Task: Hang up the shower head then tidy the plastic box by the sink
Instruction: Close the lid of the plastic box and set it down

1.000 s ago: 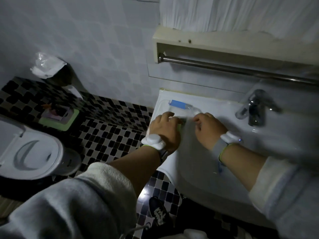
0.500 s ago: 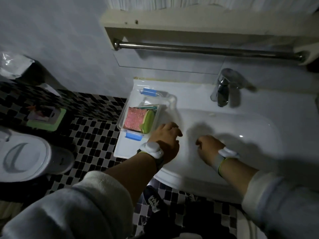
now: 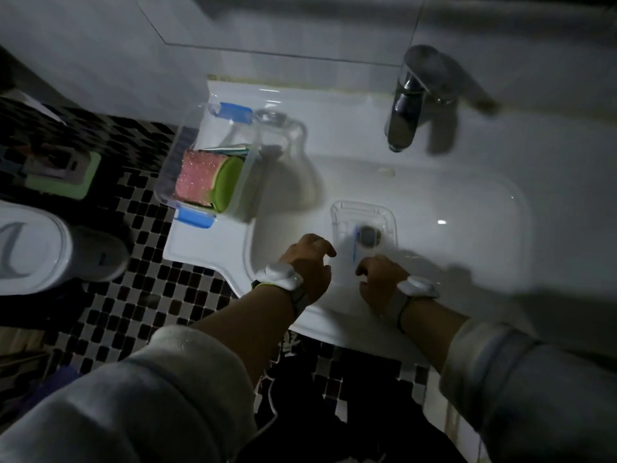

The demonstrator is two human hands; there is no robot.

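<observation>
Two hands hover low in the sink (image 3: 474,182) basin, near its front rim. The left hand (image 3: 309,262) has its fingers spread and holds nothing. The right hand (image 3: 379,277) is curled at the near edge of a clear lid (image 3: 364,217) lying flat over the drain, though whether it actually grips the lid is unclear. The plastic box (image 3: 207,168) sits open on the sink's left ledge, its left side right at the ledge's outer edge. Its long axis runs from the wall toward the front, with a blue clip at each end. Inside lie a pink sponge (image 3: 195,177) and a green pad (image 3: 228,180). The basin right of the lid is bare; the tap (image 3: 409,105) stands at the back rim.
</observation>
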